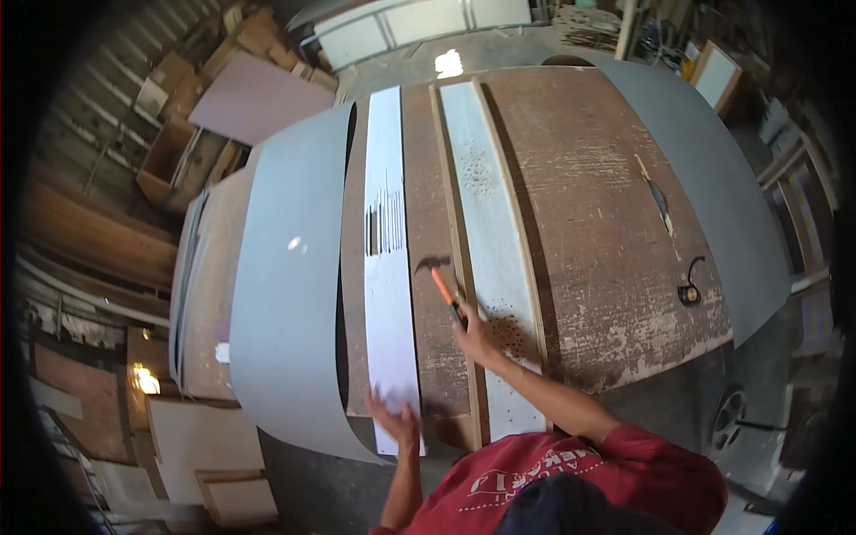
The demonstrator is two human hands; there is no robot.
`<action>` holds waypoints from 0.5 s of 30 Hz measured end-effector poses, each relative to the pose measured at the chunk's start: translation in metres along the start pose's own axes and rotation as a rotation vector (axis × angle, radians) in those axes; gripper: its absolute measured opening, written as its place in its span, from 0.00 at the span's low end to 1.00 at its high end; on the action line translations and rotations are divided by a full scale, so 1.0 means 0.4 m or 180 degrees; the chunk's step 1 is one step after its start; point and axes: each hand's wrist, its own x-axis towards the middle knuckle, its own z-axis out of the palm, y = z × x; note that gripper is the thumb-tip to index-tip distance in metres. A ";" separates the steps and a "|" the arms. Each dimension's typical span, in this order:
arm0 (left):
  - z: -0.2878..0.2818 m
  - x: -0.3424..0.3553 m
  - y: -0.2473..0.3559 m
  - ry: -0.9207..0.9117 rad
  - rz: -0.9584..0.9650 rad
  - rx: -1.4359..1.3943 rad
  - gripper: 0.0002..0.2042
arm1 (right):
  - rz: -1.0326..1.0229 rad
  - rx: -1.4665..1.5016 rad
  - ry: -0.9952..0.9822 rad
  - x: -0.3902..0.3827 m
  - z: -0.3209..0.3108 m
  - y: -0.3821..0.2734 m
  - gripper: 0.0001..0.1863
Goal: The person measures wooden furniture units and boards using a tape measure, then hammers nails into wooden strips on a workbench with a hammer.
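Observation:
My right hand [473, 337] is closed round the black grip of a claw hammer [443, 283] with an orange shaft. The hammer's dark head is over the brown table [580, 205], between two long boards. My left hand [392, 419], fingers spread and slightly blurred, rests at the near end of a long white strip [388, 330]. Farther up that strip is a patch of thin dark lines; whether they are slits or loose pieces I cannot tell. On the right lies a pale board [499, 241] with wooden side rails, bearing two clusters of small dark specks.
Bent grey sheets [290, 259] [704, 178] lie over the table's left and right parts. On its right side are a slim tool [660, 205] and a small round black item [688, 294] with a curved tail. Wood panels [259, 98] and offcuts stand at the left.

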 end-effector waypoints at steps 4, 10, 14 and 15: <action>-0.237 -0.132 -0.267 0.0072 -0.0488 0.1700 0.28 | 0.0129 -0.0217 -0.0076 -0.133 0.064 -0.074 0.24; -0.328 -0.038 -0.263 -0.1720 -0.1448 -0.0229 0.17 | -0.0548 -0.1044 -0.0231 -0.099 0.074 -0.027 0.34; -0.385 -0.029 -0.030 -0.1773 -0.1612 -0.1257 0.17 | -0.0989 -0.0888 -0.0170 -0.207 -0.086 -0.147 0.26; -0.389 -0.035 0.023 -0.1832 -0.1592 -0.1272 0.17 | -0.0931 -0.0668 -0.0368 -0.246 -0.136 -0.164 0.24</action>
